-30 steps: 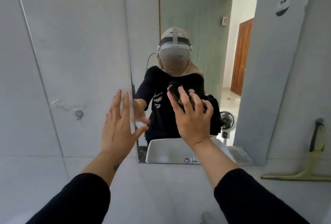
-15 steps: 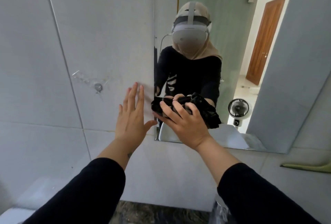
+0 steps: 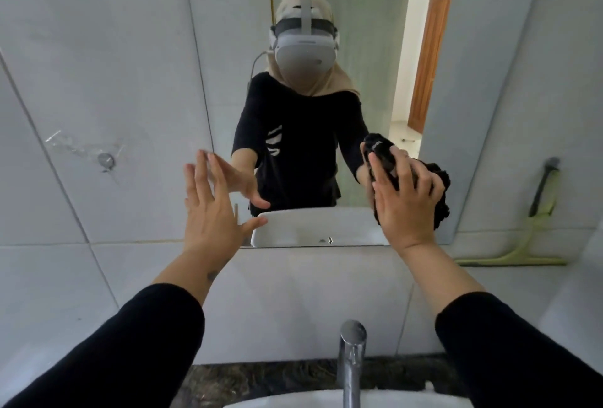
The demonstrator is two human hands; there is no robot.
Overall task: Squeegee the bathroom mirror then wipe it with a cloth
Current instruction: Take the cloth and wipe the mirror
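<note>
A: Left of the mirror [image 3: 375, 97], on the tiled wall [image 3: 98, 65], what is showing?

B: A small round metal fitting [image 3: 106, 159] is sitting on the tile with some clear torn film around it, well apart from the mirror's left edge.

A: And the left hand [image 3: 213, 212]?

B: It is resting flat at the mirror's lower left corner, fingers spread apart and holding nothing, the thumb reaching across the mirror's edge. Whether the palm is actually touching the glass or tile, nobody could tell from here.

A: What is happening on the mirror itself?

B: The person's reflection is filling its middle. Toward its lower right, the right hand [image 3: 404, 199] is pressing a bunched black cloth [image 3: 437, 192] against the glass, fingers curled over the fabric and gripping it, with cloth bulging out above and to the right of the fingers.

A: Below the mirror?

B: A chrome tap [image 3: 350, 362] is standing upright over the rim of a white basin [image 3: 293, 402], below the mirror's bottom edge.

A: And right of the mirror?

B: The squeegee [image 3: 535, 231], pale green with a dark grip, is leaning against the wall just beside the mirror's right edge, blade down, with neither hand touching it.
</note>
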